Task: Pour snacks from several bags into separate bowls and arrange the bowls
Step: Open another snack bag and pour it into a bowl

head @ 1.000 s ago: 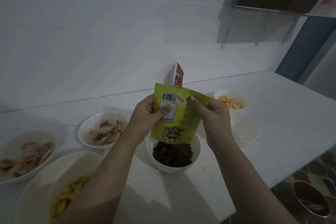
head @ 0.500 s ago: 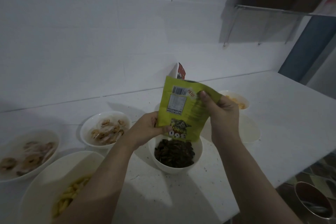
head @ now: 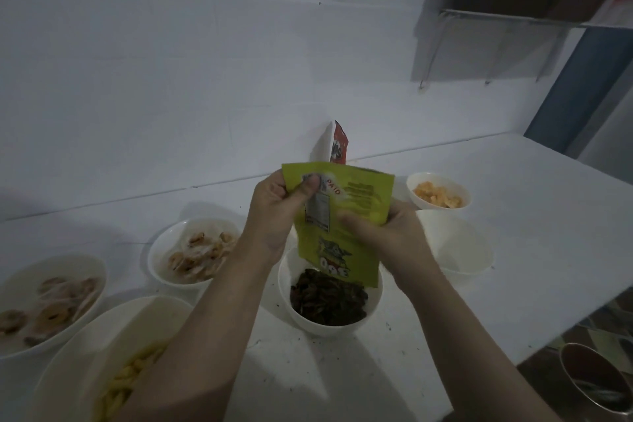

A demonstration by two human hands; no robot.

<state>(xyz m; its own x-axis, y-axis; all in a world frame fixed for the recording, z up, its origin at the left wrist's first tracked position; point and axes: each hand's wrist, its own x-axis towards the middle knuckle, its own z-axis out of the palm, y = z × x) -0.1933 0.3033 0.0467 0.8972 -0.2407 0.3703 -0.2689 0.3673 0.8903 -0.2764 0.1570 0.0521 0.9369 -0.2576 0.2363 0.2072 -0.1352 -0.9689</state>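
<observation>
I hold a green snack bag (head: 346, 216) upside down over a white bowl (head: 329, 324) of dark brown snacks. My left hand (head: 274, 216) pinches the bag's upper left corner, thumb on its face. My right hand (head: 387, 233) grips the bag's right side at mid height. The bag's mouth hangs just above the bowl's far rim. Other white bowls stand around: one with ring snacks (head: 191, 250), another with rings (head: 44, 305) at far left, one with yellow sticks (head: 113, 363) near me, one with orange pieces (head: 438, 195), and one (head: 462, 250) with nothing visible in it.
A red and white snack bag (head: 334, 144) stands against the wall behind the green bag. The white counter's (head: 513, 216) edge runs along the right. A metal pot (head: 596, 380) sits on the floor below it. A wire shelf (head: 513, 17) hangs on the wall upper right.
My left hand has risen from the bag's lower edge to its upper left corner. My right hand has slid down from the top to the bag's right side. The bag stays over the bowl.
</observation>
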